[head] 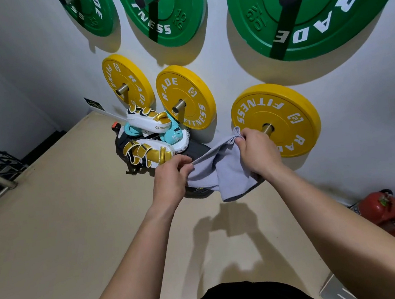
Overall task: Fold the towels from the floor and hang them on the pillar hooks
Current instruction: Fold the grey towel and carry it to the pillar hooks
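So this is pretty early in the job, as far as I can judge. One grey towel [222, 171] is off the floor [76, 228] and up in the air, pinched between both hands. The left hand [172, 175] has its thumb and fingers closed on the top edge at the towel's left side, and the right hand [258, 150] is fisted around a bunched corner a bit higher and further out, right in front of a yellow weight plate [284, 112] on the wall. The cloth sags between the two hands and the rest droops below the right wrist, so it's gathered up, not really folded yet. No neat crease anywhere that I can see.

What's left: basically everything. The fold has to get squared up, then the towel has to go on a pillar hook, and I can't see any pillar or hooks in this view at all. Can't spot other towels on the floor either; beyond the left hand there's just a pile of white-and-gold boxing pads [149, 123] and teal dumbbells [173, 135] on something dark, which might be a bag, hard to tell. Two red fire extinguishers [391, 214] sit against the wall off to the right of the right forearm.
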Motion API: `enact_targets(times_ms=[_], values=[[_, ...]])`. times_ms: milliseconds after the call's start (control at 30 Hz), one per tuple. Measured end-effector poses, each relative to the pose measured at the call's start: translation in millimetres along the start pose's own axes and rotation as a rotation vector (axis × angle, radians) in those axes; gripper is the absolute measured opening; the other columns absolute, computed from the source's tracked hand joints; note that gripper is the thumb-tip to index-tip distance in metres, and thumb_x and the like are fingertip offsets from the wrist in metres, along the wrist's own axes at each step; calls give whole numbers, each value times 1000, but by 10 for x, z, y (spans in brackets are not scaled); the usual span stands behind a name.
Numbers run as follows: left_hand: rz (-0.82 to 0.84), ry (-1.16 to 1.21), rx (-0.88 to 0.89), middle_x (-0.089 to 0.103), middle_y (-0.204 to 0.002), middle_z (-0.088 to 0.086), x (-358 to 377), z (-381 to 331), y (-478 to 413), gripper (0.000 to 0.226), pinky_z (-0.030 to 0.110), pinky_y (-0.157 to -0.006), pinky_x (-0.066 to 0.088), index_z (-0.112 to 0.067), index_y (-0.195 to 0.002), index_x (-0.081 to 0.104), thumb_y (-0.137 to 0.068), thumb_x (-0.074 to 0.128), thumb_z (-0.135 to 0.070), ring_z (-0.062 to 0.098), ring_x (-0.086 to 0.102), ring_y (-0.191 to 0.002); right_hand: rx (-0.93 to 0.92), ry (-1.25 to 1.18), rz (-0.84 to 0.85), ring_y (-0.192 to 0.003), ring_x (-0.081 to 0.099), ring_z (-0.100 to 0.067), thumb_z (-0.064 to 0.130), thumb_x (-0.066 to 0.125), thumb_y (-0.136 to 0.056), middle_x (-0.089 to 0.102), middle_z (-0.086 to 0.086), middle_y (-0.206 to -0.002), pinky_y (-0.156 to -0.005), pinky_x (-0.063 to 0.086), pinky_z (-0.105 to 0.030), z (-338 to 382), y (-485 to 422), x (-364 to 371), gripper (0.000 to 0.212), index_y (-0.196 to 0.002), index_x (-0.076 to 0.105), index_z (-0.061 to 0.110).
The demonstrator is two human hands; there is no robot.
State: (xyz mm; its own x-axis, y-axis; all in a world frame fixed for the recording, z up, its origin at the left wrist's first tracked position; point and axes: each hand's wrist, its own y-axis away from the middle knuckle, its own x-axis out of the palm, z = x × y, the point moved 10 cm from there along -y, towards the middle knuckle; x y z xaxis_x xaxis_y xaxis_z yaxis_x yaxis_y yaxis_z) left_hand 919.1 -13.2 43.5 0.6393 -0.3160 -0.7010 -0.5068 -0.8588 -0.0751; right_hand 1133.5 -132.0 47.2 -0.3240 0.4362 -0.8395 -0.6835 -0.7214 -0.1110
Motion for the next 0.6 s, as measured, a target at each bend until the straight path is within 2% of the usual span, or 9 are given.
enact_targets(times_ms=[133,233,300,367,533,600], values=[[11,-84,-5,69,-84,-7,-41,34,-7,9,32,-70,50,-22,-92,71,-94,63,-24,16,61,-81,-52,97,-29,-88,57,-34,36,42,-104,58,-8,-98,-62,35,-37,97,38,14,23,-95,51,17],[-33,133,-116,62,-78,-8,6,126,37,14,32,-63,43,-25,-86,58,-98,51,-24,16,54,-72,-65,-44,-16,-89,56,-33,34,42,-104,61,-9,-97,-63,36,-37,158,60,69,21,-92,49,18],[-66,228,-122,59,-77,-6,58,117,79,14,33,-63,41,-25,-88,54,-101,49,-24,16,50,-71,-24,-235,2,-88,56,-33,31,41,-104,63,-10,-93,-65,40,-39,154,71,125,21,-92,50,16],[-92,249,-86,60,-79,-6,81,55,106,11,32,-62,41,-23,-93,55,-102,49,-26,12,51,-70,23,-329,5,-83,55,-33,31,38,-104,59,-7,-86,-62,37,-39,146,100,170,23,-87,46,17],[-87,343,-33,68,-87,-12,179,-160,89,6,19,-69,47,-20,-95,65,-97,61,-24,-3,58,-76,76,-380,16,-73,50,-25,36,40,-103,50,2,-70,-60,26,-34,211,182,253,33,-74,42,20],[-68,384,-74,69,-87,-11,277,-184,96,8,22,-72,49,-20,-93,66,-96,62,-26,-2,59,-76,85,-381,5,-66,45,-21,34,43,-102,45,6,-63,-55,22,-34,231,207,265,38,-66,39,22]])
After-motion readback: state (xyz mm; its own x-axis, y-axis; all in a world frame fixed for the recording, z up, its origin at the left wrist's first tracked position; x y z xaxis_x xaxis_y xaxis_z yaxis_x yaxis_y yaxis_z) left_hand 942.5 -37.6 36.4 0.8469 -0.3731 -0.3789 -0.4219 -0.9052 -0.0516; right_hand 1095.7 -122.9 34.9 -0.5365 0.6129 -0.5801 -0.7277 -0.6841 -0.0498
